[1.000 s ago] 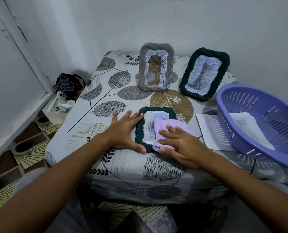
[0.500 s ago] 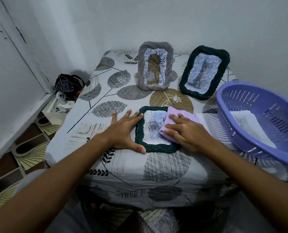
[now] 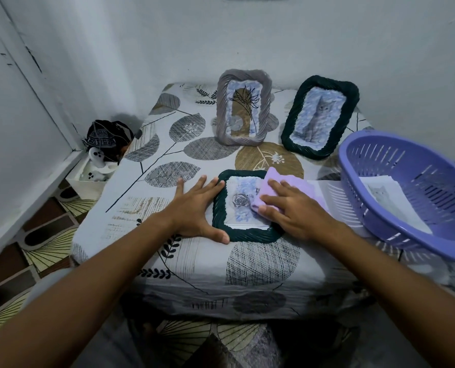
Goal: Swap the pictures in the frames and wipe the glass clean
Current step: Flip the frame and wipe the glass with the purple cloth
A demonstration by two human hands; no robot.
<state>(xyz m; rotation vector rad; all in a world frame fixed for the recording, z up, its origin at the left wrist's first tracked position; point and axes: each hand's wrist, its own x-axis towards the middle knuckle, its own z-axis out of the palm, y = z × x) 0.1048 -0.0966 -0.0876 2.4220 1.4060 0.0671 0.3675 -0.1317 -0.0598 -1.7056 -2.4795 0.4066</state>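
Observation:
A dark green woven frame (image 3: 222, 229) with a rose picture lies flat near the table's front edge. My left hand (image 3: 194, 211) is spread flat against its left side, thumb on the lower rim. My right hand (image 3: 295, 208) presses a lilac cloth (image 3: 274, 183) onto the right half of the glass, hiding that part. At the back, a grey woven frame (image 3: 243, 106) with a plant drawing stands upright. Beside it a second dark green frame (image 3: 320, 115) with a cat picture leans back.
A purple plastic basket (image 3: 406, 192) sits at the right, holding a printed cat picture (image 3: 388, 197). A white sheet (image 3: 335, 197) lies under its left edge. The table wears a leaf-patterned cloth (image 3: 168, 155). A white box with toys (image 3: 96, 171) stands on the floor at left.
My right hand has slid the lilac cloth from the frame's lower right up to its upper right, then back over the glass. My left hand stays put.

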